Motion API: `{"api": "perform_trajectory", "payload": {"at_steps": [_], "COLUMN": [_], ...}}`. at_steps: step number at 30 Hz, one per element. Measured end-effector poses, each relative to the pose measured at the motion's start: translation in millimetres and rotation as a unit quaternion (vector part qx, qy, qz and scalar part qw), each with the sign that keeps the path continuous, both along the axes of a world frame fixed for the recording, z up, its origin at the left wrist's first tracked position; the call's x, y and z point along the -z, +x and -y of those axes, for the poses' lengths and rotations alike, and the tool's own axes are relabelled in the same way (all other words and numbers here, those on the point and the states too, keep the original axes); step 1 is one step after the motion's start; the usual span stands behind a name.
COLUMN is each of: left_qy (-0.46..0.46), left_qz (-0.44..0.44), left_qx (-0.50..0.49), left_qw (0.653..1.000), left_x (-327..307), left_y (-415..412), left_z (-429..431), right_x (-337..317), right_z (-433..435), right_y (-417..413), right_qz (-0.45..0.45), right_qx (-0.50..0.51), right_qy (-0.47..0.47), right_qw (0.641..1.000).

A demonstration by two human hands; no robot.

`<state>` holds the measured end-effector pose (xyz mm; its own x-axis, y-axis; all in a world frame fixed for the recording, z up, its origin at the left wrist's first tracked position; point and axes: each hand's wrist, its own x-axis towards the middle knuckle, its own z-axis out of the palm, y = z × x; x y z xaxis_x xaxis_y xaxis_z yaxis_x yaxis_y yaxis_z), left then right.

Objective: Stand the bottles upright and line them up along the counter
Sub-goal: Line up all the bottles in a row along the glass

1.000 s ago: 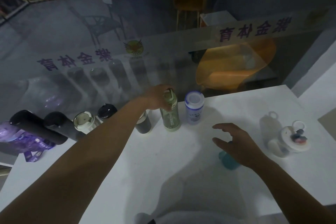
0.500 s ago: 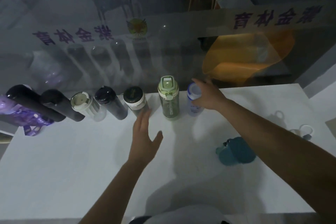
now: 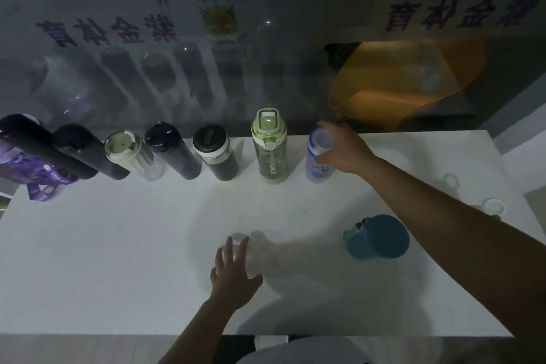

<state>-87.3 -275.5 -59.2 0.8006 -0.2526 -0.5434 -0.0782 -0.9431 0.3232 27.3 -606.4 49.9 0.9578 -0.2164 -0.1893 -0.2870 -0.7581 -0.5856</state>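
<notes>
Several bottles stand upright in a row along the back of the white counter [image 3: 118, 260]: two black ones at far left, a clear white-capped one [image 3: 130, 154], a dark one [image 3: 172, 152], a black one with a white band [image 3: 215, 154], and a green one [image 3: 269, 146]. At the row's right end stands a pale blue-and-white bottle [image 3: 317, 162], and my right hand [image 3: 344, 146] grips its top. My left hand [image 3: 233, 270] hovers open over the counter's middle, holding nothing. A teal bottle [image 3: 378, 236] stands apart at the right.
A glass wall with printed lettering runs right behind the row. A purple bag [image 3: 32, 177] lies at the far left edge. A white-lidded bottle [image 3: 492, 207] and a ring handle [image 3: 449, 180] sit near the counter's right edge.
My left hand has let go of the green bottle and drawn back toward me, fingers spread. My right hand has reached forward and closed on the pale blue-and-white bottle.
</notes>
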Motion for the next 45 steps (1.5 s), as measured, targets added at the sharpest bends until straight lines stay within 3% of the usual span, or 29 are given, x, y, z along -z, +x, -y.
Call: {"api": "perform_trajectory", "payload": {"at_steps": [15, 20, 26, 31, 35, 38, 41, 45], "left_qy": [-0.065, -0.153, -0.296, -0.353, -0.328, -0.233, -0.157, -0.099], "left_qz": [-0.015, -0.047, -0.108, -0.07, 0.011, 0.062, 0.052, 0.092], "left_qx": [0.042, 0.064, 0.137, 0.197, 0.264, 0.294, 0.269, 0.23], "left_qw": [0.997, 0.985, 0.939, 0.912, 0.907, 0.925, 0.949, 0.964], "left_x": [-12.3, -34.1, -63.8, -102.3, -118.8, -121.8, -119.1, -117.3], "left_y": [8.9, 15.1, 16.0, 5.9, -5.7, -18.3, -34.1, -44.4], "left_z": [15.9, 49.0, 95.2, 130.6, 163.5, 188.9, 210.8, 229.3], "right_x": [-14.9, -60.6, -93.9, -74.2, -53.7, -41.9, -24.8, -0.9], "right_z": [-6.3, -4.2, 18.7, 36.9, 53.4, 81.6, 112.1, 140.2], "right_y": [-15.8, -68.6, -179.5, -259.9, -270.6, -258.6, -245.5, -238.9], "right_qz": [-0.026, 0.068, 0.068, 0.058, -0.005, -0.06, -0.13, -0.149], "right_qx": [0.016, 0.113, 0.303, 0.393, 0.317, 0.27, 0.261, 0.202], "right_qy": [0.043, 0.084, 0.07, 0.039, -0.054, -0.103, -0.083, -0.069], "right_qw": [0.999, 0.988, 0.948, 0.917, 0.947, 0.956, 0.953, 0.966]}}
